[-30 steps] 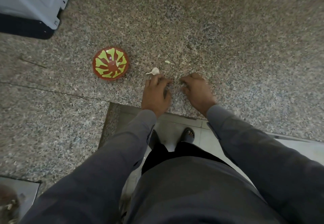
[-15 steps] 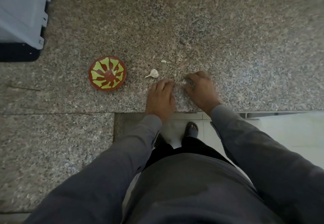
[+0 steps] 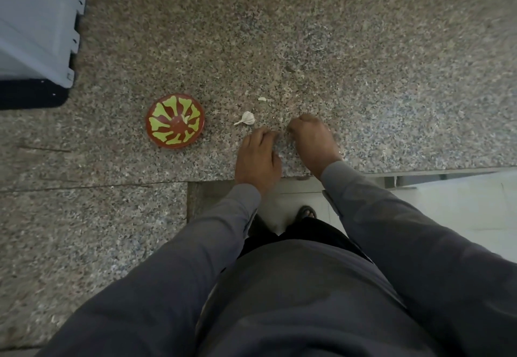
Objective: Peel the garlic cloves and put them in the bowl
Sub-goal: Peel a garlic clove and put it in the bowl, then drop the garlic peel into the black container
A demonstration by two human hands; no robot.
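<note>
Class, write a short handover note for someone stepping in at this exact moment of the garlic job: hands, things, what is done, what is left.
Left hand: on the granite counter, fingers curled; any hold hidden.
Right hand: curled beside it; contents hidden.
Garlic piece: unpeeled on the counter, beyond the left hand.
Small garlic scrap: farther back.
Red and green bowl: left of the hands, a pale bit inside.
Left: peel the rest and put it in the bowl.

On the speckled pink-grey counter (image 3: 363, 49) sits a red bowl (image 3: 175, 120) with yellow-green petal streaks, a white garlic piece (image 3: 247, 118) just right of it, grey sleeves (image 3: 391, 216) nearer, a pale blue-grey box (image 3: 33, 21) far left.
</note>
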